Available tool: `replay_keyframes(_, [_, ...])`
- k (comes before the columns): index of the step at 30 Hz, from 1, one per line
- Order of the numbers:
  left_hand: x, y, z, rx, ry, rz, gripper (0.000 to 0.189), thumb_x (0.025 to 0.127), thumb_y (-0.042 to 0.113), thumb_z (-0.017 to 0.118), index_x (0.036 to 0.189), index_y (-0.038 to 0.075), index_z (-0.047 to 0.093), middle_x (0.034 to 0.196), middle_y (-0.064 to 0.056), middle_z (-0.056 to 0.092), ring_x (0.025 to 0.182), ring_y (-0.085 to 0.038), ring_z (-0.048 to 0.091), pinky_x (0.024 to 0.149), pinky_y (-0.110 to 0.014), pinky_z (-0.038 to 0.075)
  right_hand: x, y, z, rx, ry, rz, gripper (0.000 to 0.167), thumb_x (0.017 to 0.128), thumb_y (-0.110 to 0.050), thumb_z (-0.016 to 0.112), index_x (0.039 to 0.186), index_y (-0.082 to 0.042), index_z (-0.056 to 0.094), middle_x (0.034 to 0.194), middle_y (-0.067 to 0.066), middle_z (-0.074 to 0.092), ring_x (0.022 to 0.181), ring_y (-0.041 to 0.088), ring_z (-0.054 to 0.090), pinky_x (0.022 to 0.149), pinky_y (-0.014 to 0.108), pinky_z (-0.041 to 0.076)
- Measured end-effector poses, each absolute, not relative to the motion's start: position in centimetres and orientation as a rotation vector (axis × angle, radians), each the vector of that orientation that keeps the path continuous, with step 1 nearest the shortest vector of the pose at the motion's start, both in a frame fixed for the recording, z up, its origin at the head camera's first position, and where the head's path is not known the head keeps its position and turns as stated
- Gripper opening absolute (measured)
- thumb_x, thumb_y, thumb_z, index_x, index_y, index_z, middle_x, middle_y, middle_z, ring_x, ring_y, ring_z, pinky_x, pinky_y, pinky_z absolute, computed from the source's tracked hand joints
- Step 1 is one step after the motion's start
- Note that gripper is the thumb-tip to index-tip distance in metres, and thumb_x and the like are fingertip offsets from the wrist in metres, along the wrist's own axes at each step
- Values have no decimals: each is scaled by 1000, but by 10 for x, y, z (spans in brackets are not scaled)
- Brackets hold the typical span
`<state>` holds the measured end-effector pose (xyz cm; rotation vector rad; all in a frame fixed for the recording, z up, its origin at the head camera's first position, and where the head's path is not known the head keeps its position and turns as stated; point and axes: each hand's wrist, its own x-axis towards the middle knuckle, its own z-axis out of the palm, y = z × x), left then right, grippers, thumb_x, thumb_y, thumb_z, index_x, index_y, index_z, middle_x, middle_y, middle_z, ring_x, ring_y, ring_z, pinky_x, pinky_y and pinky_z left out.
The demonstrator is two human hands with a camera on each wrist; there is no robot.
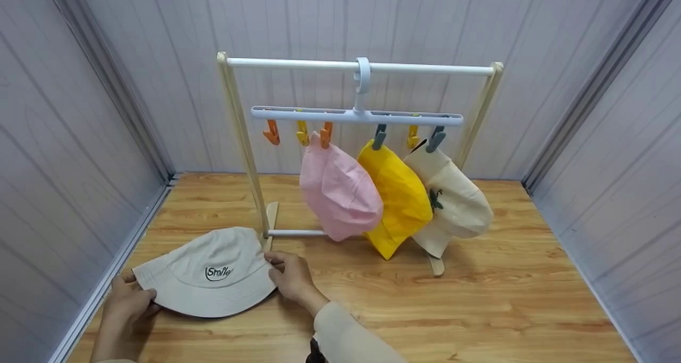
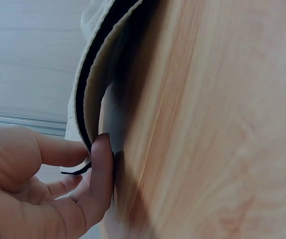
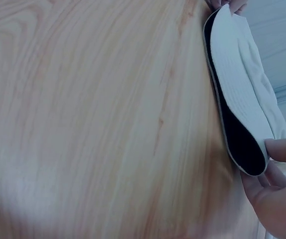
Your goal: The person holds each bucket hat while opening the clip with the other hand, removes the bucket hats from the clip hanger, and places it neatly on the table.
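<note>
A pale bucket hat with "Smile" lettering lies flattened low over the left of the table, its brim toward the front. My left hand pinches the brim's left end between thumb and fingers. At the hat's right end, my right hand pinches the fabric edge. In the left wrist view, the brim curves in two layers with a dark lining, and the fingers of my left hand close on its corner. The right wrist view has the dark gap under the hat, with my right hand gripping the near end.
Behind stands a drying rack bearing a white hanger with several clips. Clipped there are a pink hat, a yellow hat and a cream hat. Left of them, an orange clip and a yellow clip hang without hats. Panel walls surround the wooden table.
</note>
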<state>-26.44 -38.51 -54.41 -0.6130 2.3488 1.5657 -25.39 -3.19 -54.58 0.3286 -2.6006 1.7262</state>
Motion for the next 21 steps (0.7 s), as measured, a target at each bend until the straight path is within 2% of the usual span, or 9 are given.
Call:
replay_keyframes(5, [-266,-386,-545,-595,2308,1589,88,95,-4,54,158,-16,-7,149,-48,21,91,-23,64,76,-30,63,-255,-30,-549,334,-2635,1647,28,98,6,65,123,1,77,114,13,78,104,23,75,91,31,59])
replay_keyframes(9, [-265,-386,-546,-609,2315,1593,88,94,-3,55,158,-14,-4,155,-47,16,91,-21,64,76,-30,63,-255,-29,-547,371,-2744,1575,38,96,5,59,131,-2,74,126,10,76,117,16,69,100,29,55])
replay_keyframes(13, [-263,-384,-545,-601,2330,1586,86,96,-1,55,158,-14,-3,159,-46,12,94,-24,64,75,-30,63,-255,-27,-546,426,-2800,1559,48,92,8,57,137,-2,70,134,12,72,125,17,63,107,31,51])
replay_keyframes(16, [-261,-381,-542,-568,2366,1537,83,98,2,54,157,-16,-3,157,-48,14,104,-35,63,77,-31,63,-255,-24,-544,444,-2799,1583,49,92,8,57,139,-1,68,133,13,72,123,19,65,104,31,52])
replay_keyframes(19, [-259,-381,-538,-513,2456,1392,81,100,9,53,155,-19,0,155,-51,17,125,-53,51,97,-47,58,-256,-21,-542,433,-2785,1657,51,92,7,58,141,-2,67,131,14,73,119,21,68,98,29,54])
replay_keyframes(21, [-257,-382,-535,-478,2517,1273,81,101,14,52,154,-21,3,153,-52,19,135,-63,38,110,-61,45,-257,-17,-540,417,-2771,1714,51,92,6,59,142,-2,66,131,15,73,118,23,70,96,28,55])
